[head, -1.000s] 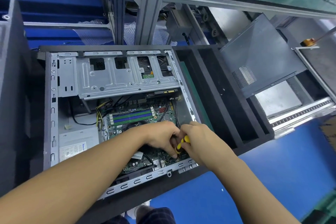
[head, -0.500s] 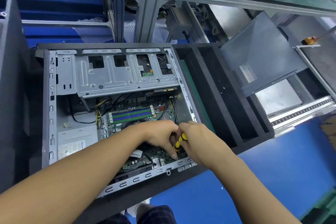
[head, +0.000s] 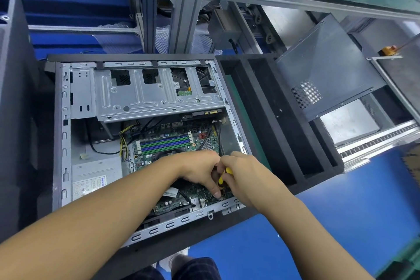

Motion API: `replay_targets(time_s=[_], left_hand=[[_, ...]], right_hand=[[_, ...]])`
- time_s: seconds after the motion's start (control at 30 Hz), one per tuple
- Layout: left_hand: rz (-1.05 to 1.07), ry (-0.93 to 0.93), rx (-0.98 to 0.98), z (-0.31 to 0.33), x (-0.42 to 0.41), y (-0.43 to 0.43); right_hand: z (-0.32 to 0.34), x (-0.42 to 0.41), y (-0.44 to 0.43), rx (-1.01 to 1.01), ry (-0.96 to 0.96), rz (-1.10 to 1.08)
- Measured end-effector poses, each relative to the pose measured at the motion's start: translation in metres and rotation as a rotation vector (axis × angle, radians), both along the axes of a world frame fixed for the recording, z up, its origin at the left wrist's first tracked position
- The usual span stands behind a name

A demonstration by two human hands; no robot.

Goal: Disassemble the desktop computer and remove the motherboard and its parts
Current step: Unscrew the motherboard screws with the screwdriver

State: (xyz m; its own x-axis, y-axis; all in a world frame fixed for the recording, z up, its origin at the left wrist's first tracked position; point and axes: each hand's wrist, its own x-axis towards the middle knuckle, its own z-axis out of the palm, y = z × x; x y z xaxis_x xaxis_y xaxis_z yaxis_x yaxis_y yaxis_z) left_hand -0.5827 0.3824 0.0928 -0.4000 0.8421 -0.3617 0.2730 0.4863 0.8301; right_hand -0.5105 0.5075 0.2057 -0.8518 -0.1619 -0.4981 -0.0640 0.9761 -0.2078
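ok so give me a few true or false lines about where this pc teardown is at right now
1. The motherboard sits inside the case. True.
2. The right hand grips a red-handled tool. False: the screwdriver it grips has a yellow handle.
3. The side panel is fitted on the case. False: it is off, leaning beyond the black tray to the right.
4. The left hand meets the right hand at the board's near right corner. True.
5. The power supply lies in the left part of the case. True.
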Motion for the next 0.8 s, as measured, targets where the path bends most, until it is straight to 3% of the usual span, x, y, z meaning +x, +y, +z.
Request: replay_targets(time_s=[0.2,0.37,0.57,0.8], left_hand=[[-0.024,0.006,-0.013,-0.001,0.001,0.001],[-0.009,0.068,0.017,0.001,0.003,0.003],[-0.003,0.011,-0.020,0.000,-0.001,-0.002],[-0.001,0.023,-0.004,0.002,0.000,0.001]], right_hand=[[0.001,0.000,0.007,-0.112,0.009,-0.003],[-0.002,-0.001,0.007,-0.025,0.091,-0.094],[0.001,-0.001,0.009,-0.109,0.065,0.017],[-0.002,0.002,0.010,-0.128,0.085,-0.017]])
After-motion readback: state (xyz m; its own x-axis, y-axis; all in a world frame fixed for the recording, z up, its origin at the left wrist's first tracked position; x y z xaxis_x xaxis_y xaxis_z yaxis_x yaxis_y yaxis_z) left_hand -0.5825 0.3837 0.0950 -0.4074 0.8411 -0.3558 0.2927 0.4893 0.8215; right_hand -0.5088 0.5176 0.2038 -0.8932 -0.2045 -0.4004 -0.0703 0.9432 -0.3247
